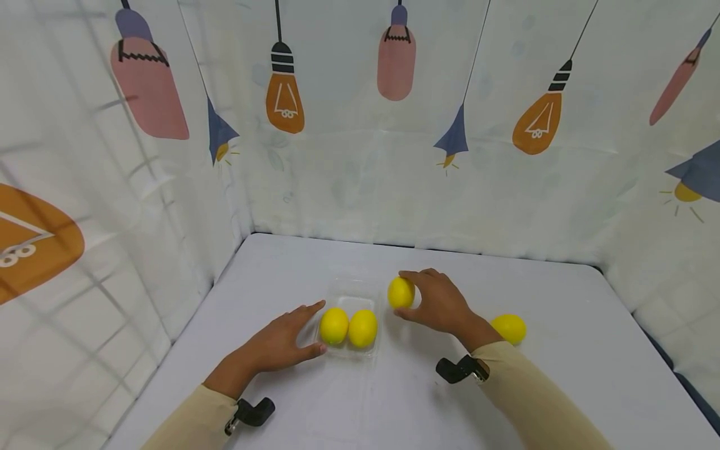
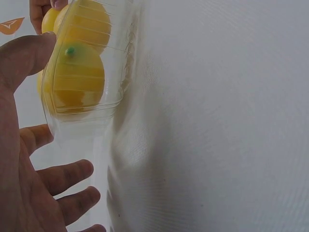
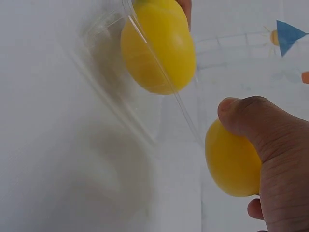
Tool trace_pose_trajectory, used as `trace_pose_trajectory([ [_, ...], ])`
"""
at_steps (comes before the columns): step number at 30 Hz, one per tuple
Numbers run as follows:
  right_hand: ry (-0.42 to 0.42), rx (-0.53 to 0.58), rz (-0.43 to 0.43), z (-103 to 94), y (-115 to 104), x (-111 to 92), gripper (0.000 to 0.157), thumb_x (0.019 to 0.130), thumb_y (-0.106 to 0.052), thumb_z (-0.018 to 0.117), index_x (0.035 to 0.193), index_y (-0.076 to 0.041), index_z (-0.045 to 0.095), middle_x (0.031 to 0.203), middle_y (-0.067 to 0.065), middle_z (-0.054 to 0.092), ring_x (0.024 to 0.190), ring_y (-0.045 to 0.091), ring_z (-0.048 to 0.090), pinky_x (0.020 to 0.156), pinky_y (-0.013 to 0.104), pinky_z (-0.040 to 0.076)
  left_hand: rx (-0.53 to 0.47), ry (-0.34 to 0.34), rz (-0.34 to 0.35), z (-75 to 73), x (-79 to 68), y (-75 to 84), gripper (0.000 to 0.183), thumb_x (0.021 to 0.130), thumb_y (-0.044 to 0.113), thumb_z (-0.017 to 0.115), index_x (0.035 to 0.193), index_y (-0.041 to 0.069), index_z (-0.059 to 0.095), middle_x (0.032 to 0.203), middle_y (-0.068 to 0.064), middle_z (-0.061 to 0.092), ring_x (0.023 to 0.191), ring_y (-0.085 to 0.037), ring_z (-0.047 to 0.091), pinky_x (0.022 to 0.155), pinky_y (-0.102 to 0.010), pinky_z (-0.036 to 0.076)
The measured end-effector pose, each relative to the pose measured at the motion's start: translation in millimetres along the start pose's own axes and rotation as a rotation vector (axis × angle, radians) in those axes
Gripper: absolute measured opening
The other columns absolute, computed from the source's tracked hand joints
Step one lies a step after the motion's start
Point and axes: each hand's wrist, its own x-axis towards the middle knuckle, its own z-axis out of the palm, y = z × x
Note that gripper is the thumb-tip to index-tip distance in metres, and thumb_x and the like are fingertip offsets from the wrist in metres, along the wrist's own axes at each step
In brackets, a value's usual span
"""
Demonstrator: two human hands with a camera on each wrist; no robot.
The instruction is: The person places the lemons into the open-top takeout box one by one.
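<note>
A clear plastic container [image 1: 352, 355] stands on the white table with two yellow lemons in its near half, a left lemon [image 1: 334, 325] and a right lemon [image 1: 362, 329]. My left hand [image 1: 281, 340] is at the container's left side, fingers spread and thumb at the near corner; in the left wrist view the thumb [image 2: 29, 55] overlaps the container's rim. Between thumb and fingers my right hand [image 1: 441, 303] pinches another lemon [image 1: 400, 292], raised just right of the container's far part. The right wrist view shows this held lemon [image 3: 232, 159] beside the clear wall.
One more lemon [image 1: 509, 329] lies on the table [image 1: 562, 375] to the right, partly behind the right forearm. Fabric walls [image 1: 349, 187] printed with hanging lamps and bulbs enclose the table at the back and sides. Each wrist wears a black camera mount [image 1: 458, 369].
</note>
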Motion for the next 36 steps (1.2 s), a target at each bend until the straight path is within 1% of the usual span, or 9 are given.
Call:
trace_pose_trajectory([
  [3, 0.002, 0.005, -0.002, 0.4, -4.2, 3.3, 0.08, 0.078, -0.053, 0.086, 0.145, -0.019, 0.06, 0.131, 0.007, 0.064, 0.117, 0.031, 0.059, 0.098, 0.05, 0.052, 0.004, 0.0, -0.006, 0.3, -0.1, -0.1, 0.092, 0.089, 0.069, 0.065, 0.163, 0.028, 0.03, 0.16, -0.015, 0.039, 0.145, -0.041, 0.037, 0.114, -0.065, 0.03],
  [9, -0.01, 0.011, -0.014, 2.0, -11.2, 9.6, 0.08, 0.078, -0.055, 0.085, 0.145, -0.02, 0.06, 0.129, 0.004, 0.066, 0.117, 0.028, 0.059, 0.097, 0.047, 0.052, -0.003, -0.003, -0.017, 0.6, 0.3, 0.6, 0.091, 0.089, 0.067, 0.067, 0.163, 0.029, 0.03, 0.16, -0.015, 0.039, 0.145, -0.04, 0.037, 0.114, -0.065, 0.029],
  [15, -0.03, 0.022, -0.001, 5.4, -19.5, 16.0, 0.079, 0.079, -0.055, 0.084, 0.146, -0.021, 0.059, 0.13, 0.003, 0.065, 0.117, 0.027, 0.058, 0.097, 0.045, 0.052, 0.004, -0.001, -0.007, 0.0, -0.2, 0.7, 0.091, 0.09, 0.066, 0.066, 0.163, 0.028, 0.029, 0.16, -0.015, 0.038, 0.145, -0.04, 0.037, 0.115, -0.065, 0.029],
  [19, -0.039, 0.029, -0.008, 8.0, -25.4, 20.7, 0.079, 0.08, -0.056, 0.084, 0.146, -0.021, 0.058, 0.13, 0.003, 0.065, 0.116, 0.026, 0.058, 0.097, 0.043, 0.052, 0.005, -0.002, -0.014, 0.0, -0.1, 0.4, 0.091, 0.09, 0.065, 0.067, 0.163, 0.028, 0.029, 0.16, -0.014, 0.038, 0.146, -0.04, 0.037, 0.115, -0.065, 0.029],
  [24, -0.045, 0.036, -0.014, 11.2, -32.2, 26.0, 0.079, 0.08, -0.056, 0.084, 0.146, -0.021, 0.059, 0.129, 0.003, 0.066, 0.115, 0.026, 0.059, 0.097, 0.043, 0.052, 0.0, -0.008, -0.034, 0.2, 0.3, 2.0, 0.091, 0.089, 0.065, 0.069, 0.163, 0.031, 0.029, 0.161, -0.013, 0.038, 0.146, -0.039, 0.036, 0.115, -0.064, 0.029],
  [29, -0.058, 0.022, -0.006, 15.9, -37.0, 31.4, 0.078, 0.08, -0.057, 0.082, 0.146, -0.022, 0.058, 0.13, 0.002, 0.066, 0.115, 0.024, 0.059, 0.098, 0.041, 0.052, -0.003, -0.009, -0.038, -1.1, -0.2, 3.3, 0.09, 0.089, 0.064, 0.069, 0.163, 0.03, 0.03, 0.161, -0.013, 0.038, 0.146, -0.039, 0.037, 0.115, -0.065, 0.029],
  [36, -0.075, 0.024, -0.019, 19.9, -45.7, 36.2, 0.078, 0.082, -0.057, 0.081, 0.147, -0.022, 0.057, 0.13, 0.005, 0.065, 0.114, 0.026, 0.059, 0.096, 0.044, 0.053, -0.009, -0.003, -0.036, -1.4, -0.3, 3.2, 0.09, 0.089, 0.064, 0.07, 0.162, 0.029, 0.032, 0.161, -0.013, 0.038, 0.145, -0.039, 0.037, 0.114, -0.065, 0.031],
])
